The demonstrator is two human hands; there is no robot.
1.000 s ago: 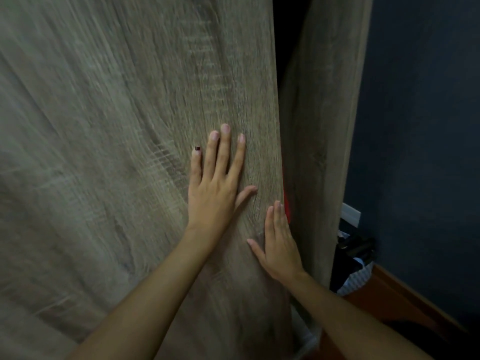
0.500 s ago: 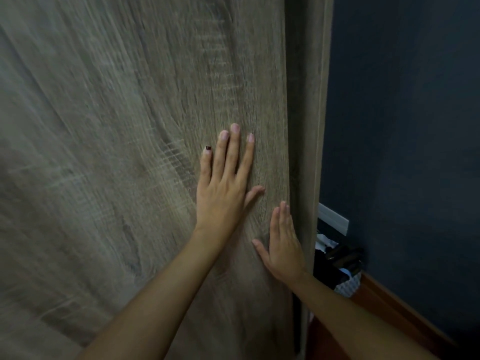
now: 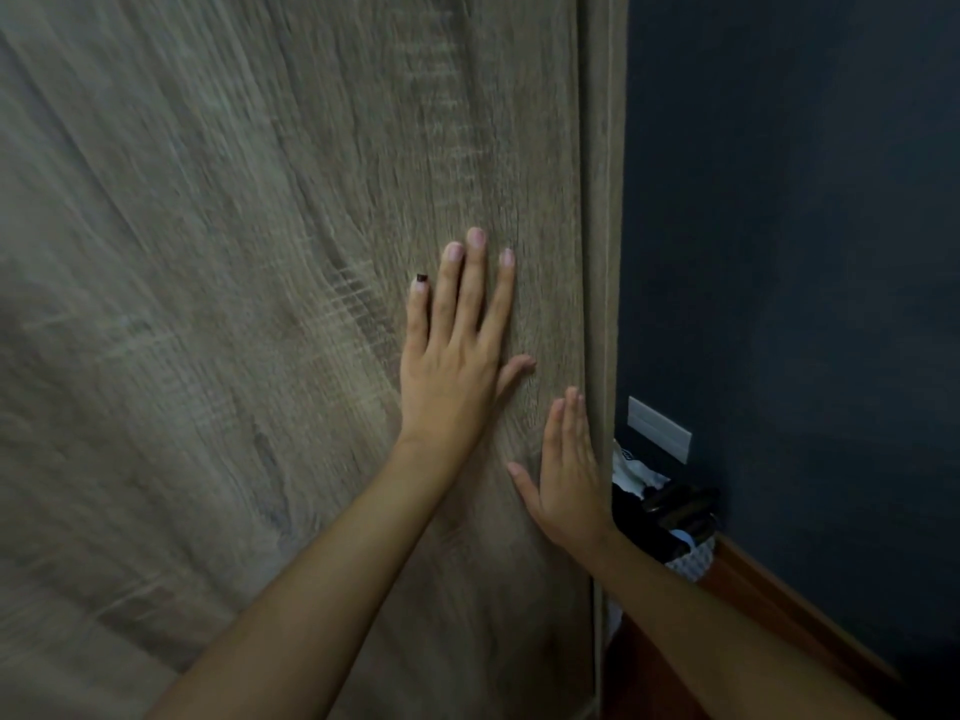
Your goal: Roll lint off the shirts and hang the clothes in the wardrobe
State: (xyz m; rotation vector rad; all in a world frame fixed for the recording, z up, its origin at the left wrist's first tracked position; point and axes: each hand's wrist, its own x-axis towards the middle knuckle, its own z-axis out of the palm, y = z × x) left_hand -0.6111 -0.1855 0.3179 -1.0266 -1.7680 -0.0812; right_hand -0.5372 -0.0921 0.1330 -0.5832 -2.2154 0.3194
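Note:
A grey-brown wood-grain wardrobe door [image 3: 234,304] fills most of the view and meets the wardrobe's side panel [image 3: 605,200] with no gap showing. My left hand [image 3: 457,356] lies flat on the door, fingers spread and pointing up. My right hand [image 3: 569,475] presses flat near the door's right edge, a little lower. Neither hand holds anything. No shirts, hangers or lint roller are visible; the wardrobe's inside is hidden.
A dark blue wall [image 3: 805,252] stands to the right with a white socket plate [image 3: 658,428]. Below it a patterned basket [image 3: 691,561] holds dark items in the narrow gap beside the wardrobe. A wooden skirting [image 3: 805,615] runs along the floor.
The door has slid right under both hands and closed the dark gap; the red item seen inside a second ago is now hidden.

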